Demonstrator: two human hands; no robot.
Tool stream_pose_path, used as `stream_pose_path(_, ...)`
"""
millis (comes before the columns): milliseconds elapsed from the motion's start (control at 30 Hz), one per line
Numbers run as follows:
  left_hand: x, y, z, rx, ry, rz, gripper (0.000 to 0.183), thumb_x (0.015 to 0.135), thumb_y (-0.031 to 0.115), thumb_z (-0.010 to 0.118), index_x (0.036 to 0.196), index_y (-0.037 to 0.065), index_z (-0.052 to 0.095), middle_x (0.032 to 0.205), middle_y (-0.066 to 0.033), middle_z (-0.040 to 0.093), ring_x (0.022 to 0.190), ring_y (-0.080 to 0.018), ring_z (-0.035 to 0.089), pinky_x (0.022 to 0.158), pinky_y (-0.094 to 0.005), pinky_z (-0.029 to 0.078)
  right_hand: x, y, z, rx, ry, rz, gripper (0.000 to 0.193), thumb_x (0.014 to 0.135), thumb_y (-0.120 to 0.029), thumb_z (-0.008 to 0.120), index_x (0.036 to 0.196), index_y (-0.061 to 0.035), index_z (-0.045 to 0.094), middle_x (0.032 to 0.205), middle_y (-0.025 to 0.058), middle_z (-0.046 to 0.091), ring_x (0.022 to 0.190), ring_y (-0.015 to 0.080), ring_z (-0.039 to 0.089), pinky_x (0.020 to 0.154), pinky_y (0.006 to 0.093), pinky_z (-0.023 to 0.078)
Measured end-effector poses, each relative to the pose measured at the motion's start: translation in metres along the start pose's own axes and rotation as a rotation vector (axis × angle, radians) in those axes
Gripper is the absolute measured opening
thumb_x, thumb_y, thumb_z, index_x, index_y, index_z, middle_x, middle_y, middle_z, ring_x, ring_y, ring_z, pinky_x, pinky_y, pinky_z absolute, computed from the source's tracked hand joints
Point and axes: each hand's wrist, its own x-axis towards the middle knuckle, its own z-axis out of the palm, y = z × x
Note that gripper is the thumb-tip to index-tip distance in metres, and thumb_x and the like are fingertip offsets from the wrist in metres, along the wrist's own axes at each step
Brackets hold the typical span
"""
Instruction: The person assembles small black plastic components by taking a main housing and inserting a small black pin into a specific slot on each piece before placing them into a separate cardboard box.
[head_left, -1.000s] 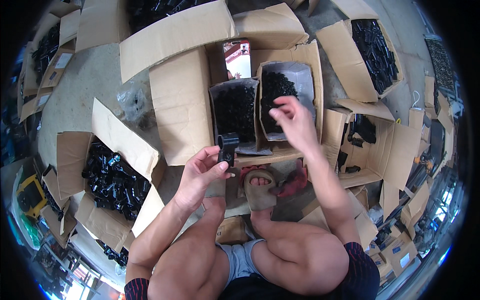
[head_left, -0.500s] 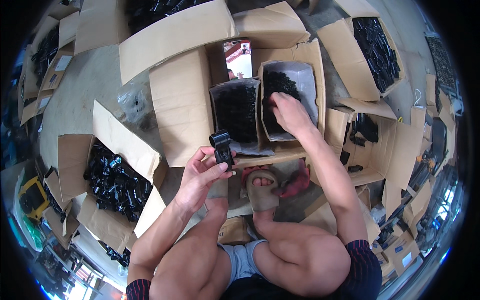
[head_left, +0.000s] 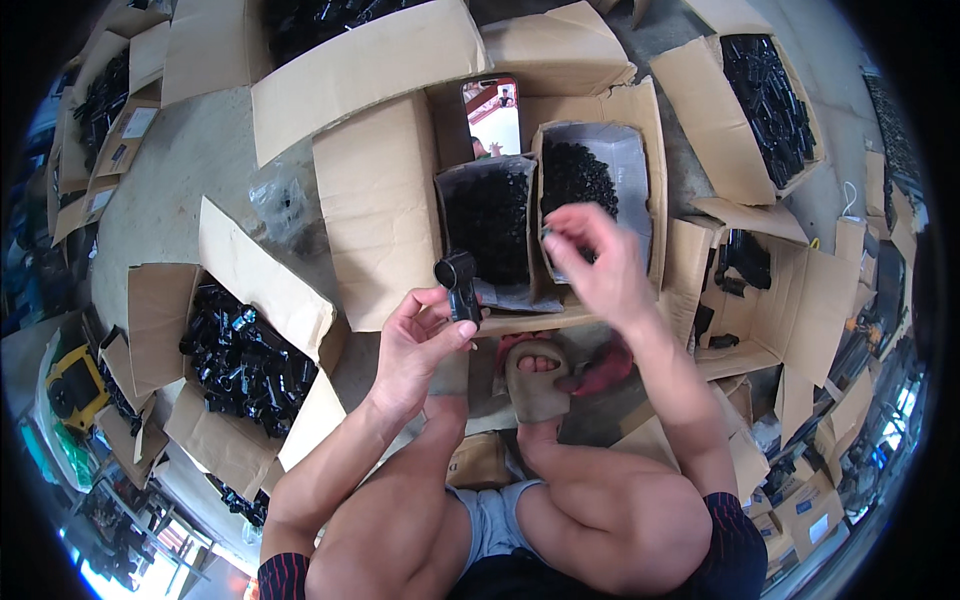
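Note:
In my left hand is a black plastic fitting with a round ring at its upper end. Thumb and fingers hold it by the lower body. My right hand, blurred a little, is over the near end of the right grey-lined tray, its fingertips pressed together. Whatever small piece they pinch is too small to make out. Small black parts lie heaped in that tray. Beside it, the left tray is full of small black pieces too. Both trays sit in a large open cardboard box.
A phone leans upright behind the trays. Open cartons of black parts stand around: one at left, one at far right, another at right. A clear plastic bag lies on the floor. My sandalled foot is below the box.
My right hand has come up out of the right tray's heap and back toward me, fingertips pinched. The left hand still holds the black fitting, turned slightly.

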Motion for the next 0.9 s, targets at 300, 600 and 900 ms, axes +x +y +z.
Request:
stream_pose_path(300,-0.001,0.000,0.018,0.036,0.119,0.047,0.040,0.086,0.002,0.080,0.119,0.009,0.059,0.110,-0.0054,0.073,0.083,-0.0051,0.063,0.062,-0.0210,0.045,-0.028,-0.040,0.040,-0.064,-0.047,-0.290,0.015,0.088,-0.004,0.073,0.103,-0.0028,0.070,0.091,0.0124,0.072,0.081,0.0294,0.070,0.069,0.0383,0.057)
stream_pose_path(600,-0.002,-0.001,0.015,0.030,0.139,0.078,0.042,0.086,-0.004,0.078,0.122,0.002,0.058,0.116,-0.0122,0.071,0.097,-0.0119,0.068,0.081,-0.0258,0.055,-0.033,-0.035,0.047,-0.094,-0.052,-0.267,0.015,0.089,-0.004,0.072,0.104,-0.0017,0.069,0.089,0.0124,0.071,0.079,0.0294,0.069,0.067,0.0388,0.056)
stream_pose_path(900,0.001,-0.007,0.020,0.026,0.202,0.157,0.039,0.085,-0.006,0.078,0.120,-0.004,0.059,0.115,-0.0136,0.069,0.102,-0.0175,0.070,0.090,-0.0293,0.060,-0.033,-0.030,0.066,-0.278,0.061,-0.341,0.013,0.093,-0.012,0.070,0.093,-0.0021,0.061,0.077,0.0111,0.062,0.068,0.0291,0.063,0.060,0.0393,0.052)
